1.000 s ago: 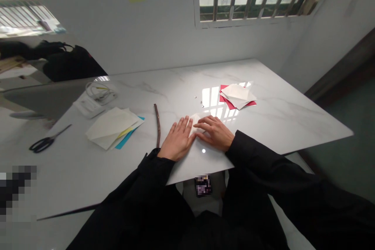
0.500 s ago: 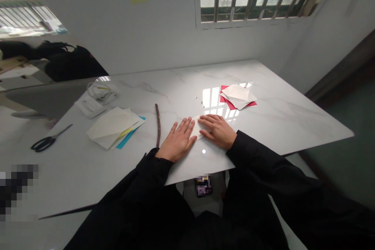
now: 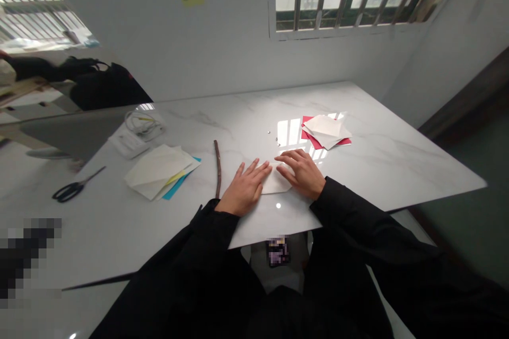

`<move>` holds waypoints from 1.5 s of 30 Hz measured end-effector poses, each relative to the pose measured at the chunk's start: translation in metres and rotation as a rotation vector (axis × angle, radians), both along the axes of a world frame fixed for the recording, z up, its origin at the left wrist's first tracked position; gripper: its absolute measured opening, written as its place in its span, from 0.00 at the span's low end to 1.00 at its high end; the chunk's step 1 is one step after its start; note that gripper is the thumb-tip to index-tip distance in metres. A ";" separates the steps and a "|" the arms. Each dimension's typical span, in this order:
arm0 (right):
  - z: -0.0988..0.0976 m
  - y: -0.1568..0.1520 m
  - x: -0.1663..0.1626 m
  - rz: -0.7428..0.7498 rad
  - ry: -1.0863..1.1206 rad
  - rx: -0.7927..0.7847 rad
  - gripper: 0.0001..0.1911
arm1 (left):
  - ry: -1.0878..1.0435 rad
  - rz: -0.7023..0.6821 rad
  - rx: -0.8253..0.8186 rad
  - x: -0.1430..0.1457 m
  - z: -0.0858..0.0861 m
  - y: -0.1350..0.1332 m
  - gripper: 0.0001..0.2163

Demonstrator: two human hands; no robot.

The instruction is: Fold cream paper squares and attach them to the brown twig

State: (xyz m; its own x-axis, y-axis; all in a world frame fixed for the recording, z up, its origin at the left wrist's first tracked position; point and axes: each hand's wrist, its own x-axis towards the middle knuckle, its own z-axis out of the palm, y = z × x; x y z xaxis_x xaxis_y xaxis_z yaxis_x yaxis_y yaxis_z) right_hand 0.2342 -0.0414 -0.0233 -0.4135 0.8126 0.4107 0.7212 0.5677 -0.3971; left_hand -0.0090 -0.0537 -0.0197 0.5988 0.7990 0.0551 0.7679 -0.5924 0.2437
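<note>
A folded piece of white paper (image 3: 275, 184) lies on the marble-patterned table near its front edge. My left hand (image 3: 247, 186) rests flat on the paper's left part, fingers stretched out and angled to the upper right. Over the right part is my right hand (image 3: 303, 172), its fingers bent and apart, with the thumb near the paper. Whether those fingertips touch the sheet I cannot tell. Both hands cover parts of the paper. Just left of my left hand lies a thin brown stick (image 3: 217, 167), its lower end reaching my sleeve.
Left of the stick is a pile of white, yellow and blue paper (image 3: 161, 169). Scissors (image 3: 75, 188) and a white box with a cable (image 3: 129, 140) lie farther left. Red and white papers (image 3: 328, 131) sit at back right. Small shiny bits (image 3: 277, 139) lie behind the hands.
My right hand has lifted its fingers from lying flat and bent them, moving slightly back. More of the white paper shows between the hands. My left hand stays flat on it.
</note>
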 end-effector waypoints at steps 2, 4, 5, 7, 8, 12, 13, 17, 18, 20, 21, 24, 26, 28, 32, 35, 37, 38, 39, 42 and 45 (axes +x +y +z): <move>-0.003 0.002 0.002 0.010 -0.006 -0.001 0.18 | -0.019 -0.031 0.005 -0.001 -0.002 0.002 0.31; -0.005 0.003 0.002 0.036 -0.035 -0.017 0.16 | -0.045 -0.052 0.013 -0.002 -0.005 0.003 0.30; -0.006 0.003 0.002 0.049 -0.046 -0.022 0.15 | -0.062 -0.060 0.024 -0.002 -0.005 0.003 0.29; -0.006 0.002 0.001 0.065 -0.059 -0.017 0.15 | -0.104 -0.069 0.073 -0.001 -0.004 0.002 0.26; -0.006 0.002 0.000 0.069 -0.066 -0.010 0.14 | -0.125 -0.065 0.112 0.000 -0.003 0.002 0.24; -0.004 0.001 -0.001 0.070 -0.089 0.011 0.14 | -0.151 0.036 0.261 0.003 0.004 -0.002 0.18; -0.004 0.001 -0.001 0.067 -0.088 0.009 0.14 | -0.152 0.065 0.272 0.003 0.006 -0.003 0.17; -0.005 0.003 -0.001 0.041 -0.069 -0.034 0.14 | -0.187 0.071 0.177 0.004 0.008 -0.006 0.13; -0.005 0.003 -0.001 0.035 -0.066 -0.049 0.14 | -0.198 0.056 0.150 0.005 0.008 -0.007 0.11; -0.004 0.004 -0.001 0.029 -0.068 -0.070 0.14 | -0.217 0.028 0.123 0.006 0.009 -0.010 0.06; -0.004 0.004 -0.001 0.024 -0.074 -0.074 0.14 | -0.225 0.012 0.118 0.006 0.009 -0.010 0.08; -0.002 0.003 -0.002 -0.022 -0.108 -0.064 0.15 | -0.232 -0.045 0.104 0.006 0.011 -0.010 0.21; -0.001 0.001 -0.002 -0.070 -0.133 -0.053 0.15 | -0.234 -0.082 0.083 0.004 0.012 -0.007 0.22; 0.001 -0.001 -0.001 -0.105 -0.154 -0.050 0.15 | -0.240 -0.106 0.060 0.002 0.013 -0.003 0.19; 0.003 -0.002 0.000 -0.112 -0.189 -0.049 0.15 | -0.221 -0.120 0.103 -0.002 0.014 -0.001 0.10; 0.003 0.000 0.003 -0.121 -0.176 -0.036 0.15 | -0.199 -0.120 0.164 -0.006 0.014 -0.002 0.07; 0.002 0.001 0.005 -0.127 -0.159 -0.023 0.15 | -0.215 -0.108 0.165 -0.008 0.014 -0.003 0.07; 0.001 0.002 0.005 -0.129 -0.152 -0.016 0.15 | -0.233 -0.101 0.152 -0.009 0.014 -0.003 0.07; 0.001 0.003 0.006 -0.132 -0.145 -0.007 0.15 | -0.252 -0.096 0.134 -0.009 0.015 -0.003 0.06; -0.001 0.003 0.006 -0.139 -0.121 0.007 0.14 | -0.296 -0.082 0.088 -0.009 0.017 -0.004 0.10; -0.003 0.003 0.006 -0.145 -0.102 -0.003 0.13 | -0.324 -0.005 0.147 -0.008 0.020 -0.006 0.17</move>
